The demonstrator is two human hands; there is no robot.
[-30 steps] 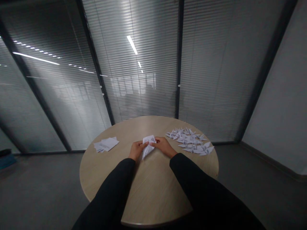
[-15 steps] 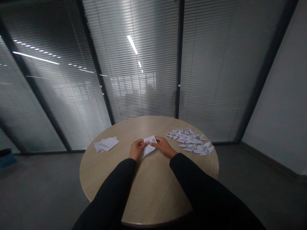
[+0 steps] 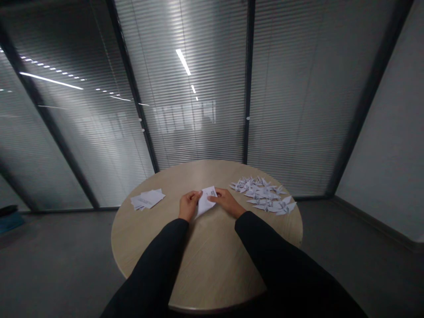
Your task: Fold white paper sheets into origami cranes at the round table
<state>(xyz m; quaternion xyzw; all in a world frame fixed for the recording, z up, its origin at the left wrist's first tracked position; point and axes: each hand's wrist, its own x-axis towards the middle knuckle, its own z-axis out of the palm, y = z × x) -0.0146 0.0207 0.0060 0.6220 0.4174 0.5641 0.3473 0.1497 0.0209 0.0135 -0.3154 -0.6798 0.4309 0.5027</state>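
Since a second ago, I see the folded paper [image 3: 206, 201] has dropped lower and flatter onto the table [image 3: 212, 269], its point no longer hanging toward me, with the left hand [image 3: 188, 206] slid up along its left edge. From the head view, both hands are clamped on it, left fingers pinching the left edge and the right hand [image 3: 227, 202] gripping the right corner, mid-table just ahead of my sleeves. Faint dark print lines show on the paper and on the loose sheets [image 3: 147, 199] to the left, too small for me to read; the paper cranes [image 3: 265, 194] lie clustered to the right.
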